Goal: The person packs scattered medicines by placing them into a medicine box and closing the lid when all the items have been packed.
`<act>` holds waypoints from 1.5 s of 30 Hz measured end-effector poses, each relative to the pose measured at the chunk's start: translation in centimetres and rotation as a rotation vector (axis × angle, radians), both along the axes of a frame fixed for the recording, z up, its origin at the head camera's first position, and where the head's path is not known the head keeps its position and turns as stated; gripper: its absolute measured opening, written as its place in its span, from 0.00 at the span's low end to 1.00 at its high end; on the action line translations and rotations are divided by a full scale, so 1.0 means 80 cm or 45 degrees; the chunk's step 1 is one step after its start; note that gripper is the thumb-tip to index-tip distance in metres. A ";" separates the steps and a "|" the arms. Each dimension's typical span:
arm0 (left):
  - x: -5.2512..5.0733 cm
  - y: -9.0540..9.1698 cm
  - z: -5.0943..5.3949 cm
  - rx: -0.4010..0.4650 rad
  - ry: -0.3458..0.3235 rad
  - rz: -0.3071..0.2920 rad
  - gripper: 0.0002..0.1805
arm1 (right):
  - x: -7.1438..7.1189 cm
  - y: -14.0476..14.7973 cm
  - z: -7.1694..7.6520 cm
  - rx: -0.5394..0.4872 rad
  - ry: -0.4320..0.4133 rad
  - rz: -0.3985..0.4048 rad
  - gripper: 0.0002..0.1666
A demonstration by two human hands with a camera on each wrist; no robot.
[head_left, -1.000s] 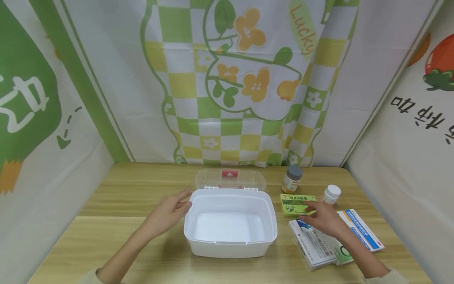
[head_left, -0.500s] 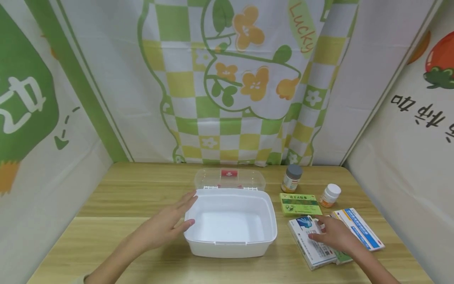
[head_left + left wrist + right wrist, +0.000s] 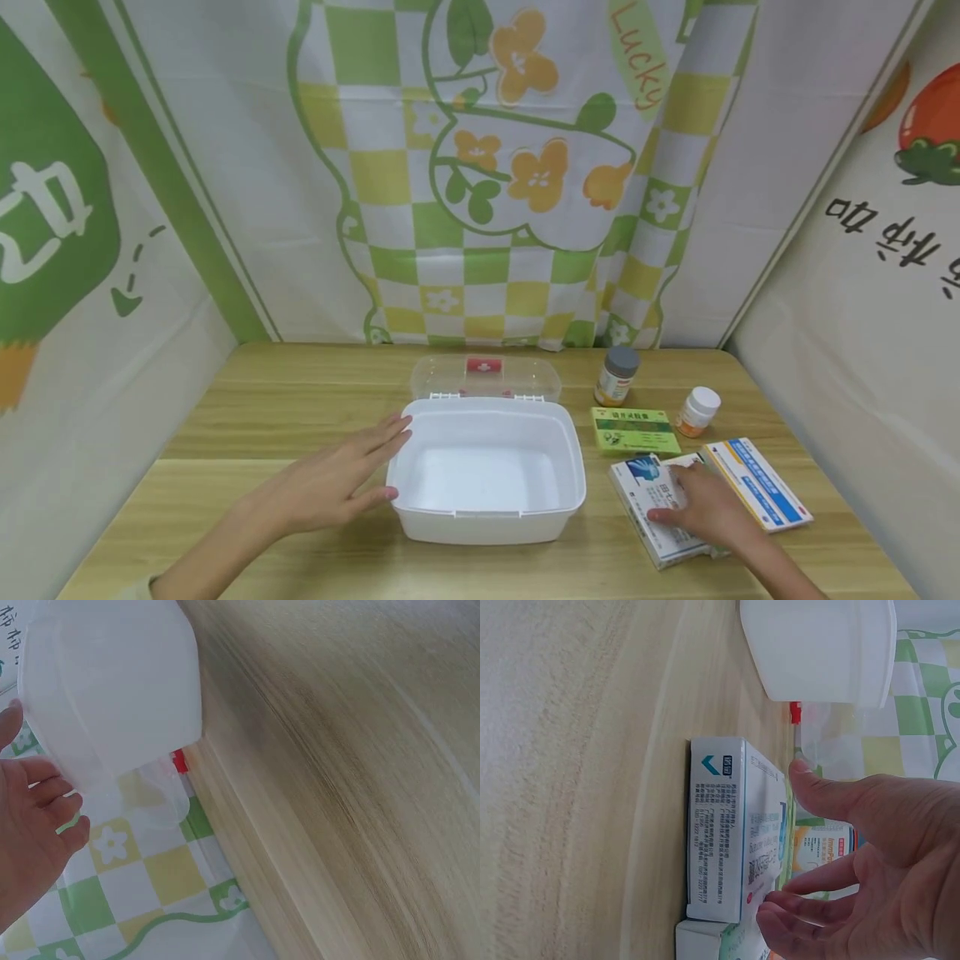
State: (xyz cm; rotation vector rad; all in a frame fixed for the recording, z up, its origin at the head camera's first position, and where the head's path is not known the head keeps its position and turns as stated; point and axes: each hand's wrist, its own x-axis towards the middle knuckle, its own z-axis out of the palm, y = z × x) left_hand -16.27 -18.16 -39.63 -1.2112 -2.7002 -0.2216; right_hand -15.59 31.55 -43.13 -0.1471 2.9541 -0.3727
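A white plastic first-aid box [image 3: 487, 528] stands on the table with its clear lid [image 3: 487, 379] folded back behind it. My left hand [image 3: 330, 485] is at its left rim, fingers extended and thumb apart; the left wrist view shows the fingers [image 3: 56, 795] beside the box wall. Over a white and blue medicine box [image 3: 651, 507] is my right hand [image 3: 708, 504]. Its thumb [image 3: 829, 796] and loosely bent fingers are spread above the carton's top face, the fingertips close to it. A green and white carton [image 3: 739, 941] lies next to that one, mostly hidden by the hand.
To the right lies a blue-striped white carton [image 3: 761, 487]. Farther back are a yellow-green carton [image 3: 636, 431], a grey-capped bottle [image 3: 617, 377] and a white-capped bottle [image 3: 699, 411]. Printed curtains [image 3: 487, 267] enclose the wooden table [image 3: 315, 383].
My right hand has come back from near the yellow-green carton to the white and blue medicine box. My left hand has slid slightly toward me along the rim.
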 end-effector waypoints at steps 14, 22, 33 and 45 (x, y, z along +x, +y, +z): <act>-0.003 0.000 -0.001 -0.013 0.054 -0.037 0.36 | 0.004 -0.023 -0.010 0.034 0.048 -0.082 0.56; -0.004 0.000 -0.003 -0.008 0.111 -0.051 0.36 | 0.007 -0.032 -0.013 0.004 0.096 -0.121 0.55; -0.004 -0.002 -0.007 -0.057 0.107 -0.048 0.36 | 0.008 -0.038 -0.016 -0.076 0.100 -0.150 0.64; -0.005 -0.004 -0.012 -0.075 0.232 -0.105 0.36 | 0.005 -0.040 -0.013 -0.158 -0.005 -0.178 0.64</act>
